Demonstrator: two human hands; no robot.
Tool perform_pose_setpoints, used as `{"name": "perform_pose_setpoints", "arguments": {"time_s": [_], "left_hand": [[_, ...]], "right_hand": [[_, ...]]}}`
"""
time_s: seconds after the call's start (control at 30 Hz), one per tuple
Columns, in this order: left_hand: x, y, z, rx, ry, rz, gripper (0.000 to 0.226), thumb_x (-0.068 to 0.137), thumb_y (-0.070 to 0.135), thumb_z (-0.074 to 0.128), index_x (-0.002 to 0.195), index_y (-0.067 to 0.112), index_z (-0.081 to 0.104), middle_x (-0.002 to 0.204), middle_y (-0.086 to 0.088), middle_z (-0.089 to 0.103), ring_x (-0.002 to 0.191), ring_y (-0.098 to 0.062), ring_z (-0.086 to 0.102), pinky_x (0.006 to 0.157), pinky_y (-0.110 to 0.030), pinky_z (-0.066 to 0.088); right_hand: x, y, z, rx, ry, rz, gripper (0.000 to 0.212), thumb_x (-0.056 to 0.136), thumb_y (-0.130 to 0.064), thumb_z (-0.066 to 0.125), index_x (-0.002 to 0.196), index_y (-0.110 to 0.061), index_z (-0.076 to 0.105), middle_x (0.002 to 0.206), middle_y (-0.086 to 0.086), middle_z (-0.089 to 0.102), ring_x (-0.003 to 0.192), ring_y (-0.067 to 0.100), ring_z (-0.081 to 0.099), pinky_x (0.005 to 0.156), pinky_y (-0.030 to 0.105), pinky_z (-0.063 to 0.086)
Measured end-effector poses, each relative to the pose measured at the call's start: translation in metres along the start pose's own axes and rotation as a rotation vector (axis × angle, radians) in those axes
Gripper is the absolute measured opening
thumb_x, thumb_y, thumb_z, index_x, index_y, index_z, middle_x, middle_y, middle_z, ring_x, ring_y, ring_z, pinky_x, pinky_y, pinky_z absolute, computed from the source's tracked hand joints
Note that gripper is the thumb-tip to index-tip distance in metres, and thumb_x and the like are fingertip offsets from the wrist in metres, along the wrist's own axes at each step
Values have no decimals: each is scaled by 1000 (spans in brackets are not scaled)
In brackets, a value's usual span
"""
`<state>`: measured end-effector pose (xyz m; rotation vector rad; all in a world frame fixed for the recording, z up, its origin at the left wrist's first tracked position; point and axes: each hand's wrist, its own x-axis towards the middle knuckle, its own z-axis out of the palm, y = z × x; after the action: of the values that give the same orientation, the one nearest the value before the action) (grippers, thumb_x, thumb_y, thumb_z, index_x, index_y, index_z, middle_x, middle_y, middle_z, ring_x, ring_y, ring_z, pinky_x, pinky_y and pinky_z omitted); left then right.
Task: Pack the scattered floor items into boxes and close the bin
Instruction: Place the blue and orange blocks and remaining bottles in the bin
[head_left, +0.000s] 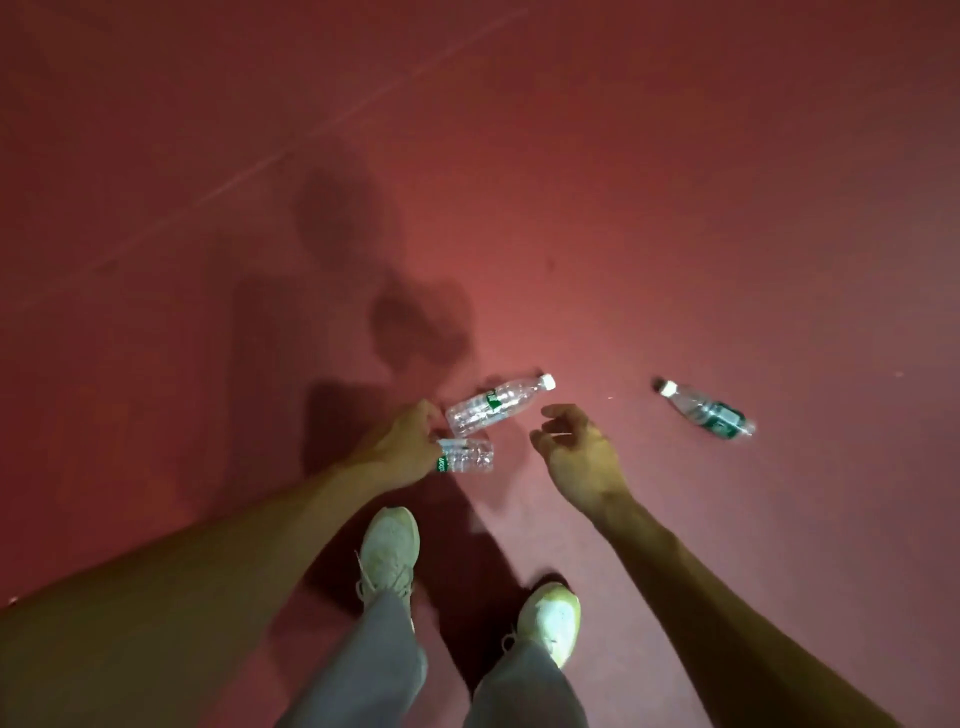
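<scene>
At frame centre, the left hand (402, 449) is clamped on a clear crumpled plastic bottle (465, 455); the right hand (574, 452), fingers apart, reaches for the white-capped clear bottle (496, 404) lying on the red floor (675, 208).

A dull red floor (675, 208) is filling the whole view, with faint pale scuff lines (291, 150) running diagonally across its upper left. A dark shadow (332, 218) of the person is falling across the middle of it, and it is stretching down toward the feet. Down at the bottom, two pale sneakers are standing on the red, the left sneaker (389, 545) sitting further forward than the right sneaker (553, 618), and grey trouser legs (363, 670) are covering their heels.
</scene>
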<state>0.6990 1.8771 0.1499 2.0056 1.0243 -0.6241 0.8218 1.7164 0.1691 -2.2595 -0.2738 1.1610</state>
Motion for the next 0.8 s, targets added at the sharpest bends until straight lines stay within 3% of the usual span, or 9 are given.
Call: {"name": "perform_pose_setpoints", "arguments": {"time_s": [0.07,0.17,0.3,0.4,0.5,0.6,0.67,0.8], "left_hand": [[47,-36,31,104,-9,38,26,81,19,61,105,26,56,112,1,63,103,-23,60,86,-31,47],[110,-85,77,231,-25,67,28,79,28,65,105,27,55,113,6,57,108,-19,57,88,-31,43],[163,-139,138,323,-5,118,68,73,40,67,135,27,42,133,6,48,125,-18,45,104,-33,29],[191,-166,173,341,-15,147,85,68,49,72,141,28,34,141,9,41,132,-14,36,112,-35,18],[205,-179,193,378,39,159,86,65,55,73,138,29,38,134,9,46,125,-14,41,108,-32,22],[197,-178,186,365,58,183,81,64,55,74,133,28,44,125,9,51,117,-14,45,100,-30,29],[184,-169,168,325,60,148,78,62,53,77,129,27,46,122,7,53,113,-17,48,95,-32,34],[147,-136,110,281,83,112,78,60,50,80,124,24,45,121,4,58,112,-21,54,92,-35,42]], "right_hand": [[53,27,30,-141,-33,-38,41,90,-19,59,130,-14,51,124,6,61,112,24,58,96,32,46],[125,66,76,-307,-75,-93,59,90,-16,57,144,-9,34,141,15,47,129,31,46,106,40,41],[207,102,127,-507,-152,-145,88,87,-16,61,154,-19,4,159,12,18,147,37,13,118,52,21],[255,118,153,-817,-137,-320,94,82,-23,67,153,-28,5,162,6,11,149,34,1,120,52,2],[279,129,170,-1108,3,-543,78,86,-13,59,151,-33,20,161,3,16,149,31,3,112,53,-13],[272,130,170,-1136,21,-467,75,86,-28,64,149,-35,23,155,3,29,147,32,16,117,56,-5],[253,128,156,-971,4,-286,80,83,-45,66,149,-36,23,153,6,33,144,34,24,120,54,6],[187,109,110,-566,117,-74,80,76,-54,69,144,-31,32,135,12,44,126,34,43,113,45,29]]}}
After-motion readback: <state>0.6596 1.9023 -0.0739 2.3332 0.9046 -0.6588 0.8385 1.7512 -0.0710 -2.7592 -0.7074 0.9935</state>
